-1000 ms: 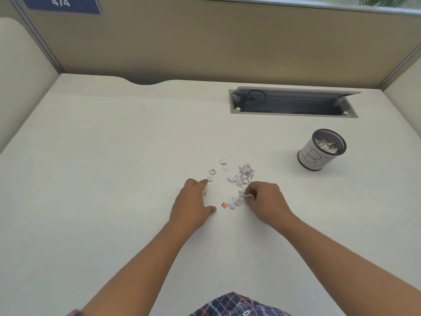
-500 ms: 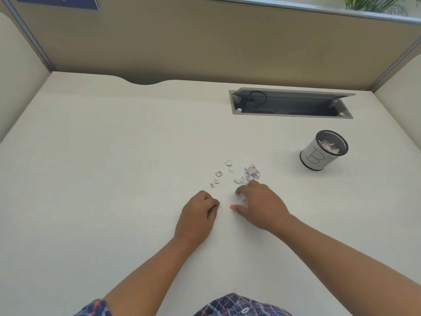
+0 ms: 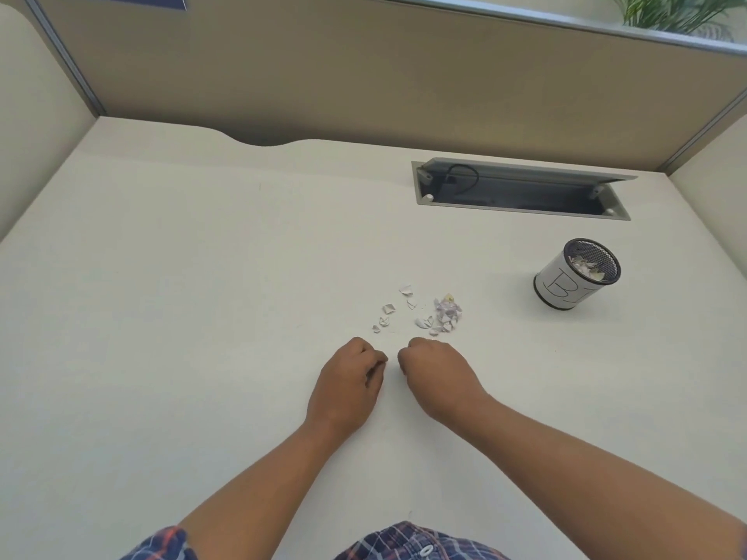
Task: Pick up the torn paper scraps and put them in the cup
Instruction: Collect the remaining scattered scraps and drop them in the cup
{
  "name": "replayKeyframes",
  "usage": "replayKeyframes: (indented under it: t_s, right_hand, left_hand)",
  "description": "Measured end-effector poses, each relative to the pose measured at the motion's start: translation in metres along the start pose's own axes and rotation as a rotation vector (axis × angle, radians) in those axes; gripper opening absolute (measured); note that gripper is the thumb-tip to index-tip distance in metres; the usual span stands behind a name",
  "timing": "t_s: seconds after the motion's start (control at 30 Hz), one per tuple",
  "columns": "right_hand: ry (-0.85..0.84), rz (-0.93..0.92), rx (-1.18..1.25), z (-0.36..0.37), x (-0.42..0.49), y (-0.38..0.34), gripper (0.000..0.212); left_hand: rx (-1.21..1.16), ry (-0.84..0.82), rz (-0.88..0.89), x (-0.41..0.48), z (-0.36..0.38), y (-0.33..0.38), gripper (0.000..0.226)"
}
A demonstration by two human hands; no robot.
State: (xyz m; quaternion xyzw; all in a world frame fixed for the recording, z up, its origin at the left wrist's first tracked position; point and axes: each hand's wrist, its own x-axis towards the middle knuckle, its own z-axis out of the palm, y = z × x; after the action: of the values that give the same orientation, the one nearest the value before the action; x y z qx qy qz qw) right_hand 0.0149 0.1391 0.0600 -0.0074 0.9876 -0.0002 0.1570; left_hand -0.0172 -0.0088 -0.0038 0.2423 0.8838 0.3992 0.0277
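Observation:
Torn white and lilac paper scraps [image 3: 444, 315] lie in a small heap mid-desk, with a few loose bits [image 3: 388, 313] to its left. The cup [image 3: 566, 286], a black mesh pot wrapped in white paper, stands far right and holds several scraps. My left hand [image 3: 347, 381] and my right hand [image 3: 438, 377] rest side by side just in front of the scraps, both curled into fists, knuckles up. The orange and white scraps that lay under my right hand no longer show on the desk. What the fists enclose is hidden.
An open grey cable slot [image 3: 521, 192] with a black wire is sunk into the desk behind the cup. Beige partition walls [image 3: 364, 82] close off the back and both sides. A plaid shirt shows at the bottom edge.
Both hands pulled back toward me from the scraps and closed into fists. The orange scrap and nearby white bits vanished from the desk beneath my right hand.

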Motion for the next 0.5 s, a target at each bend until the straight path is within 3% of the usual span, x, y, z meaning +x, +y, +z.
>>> replayKeyframes:
  t_s: [0.13,0.33,0.5]
  right_hand:
    - [0.024,0.021,0.128,0.005,0.005,0.007,0.019]
    - [0.112,0.422,1.009,-0.008,-0.001,0.063,0.01]
    - [0.133,0.476,1.262,-0.012,-0.018,0.109,0.008]
  left_hand:
    - [-0.005,0.02,-0.027,0.0,-0.001,0.001,0.011]
    - [-0.131,0.115,-0.163,0.007,-0.001,0.014,0.011]
    - [-0.221,0.146,-0.221,0.021,0.014,0.052,0.01]
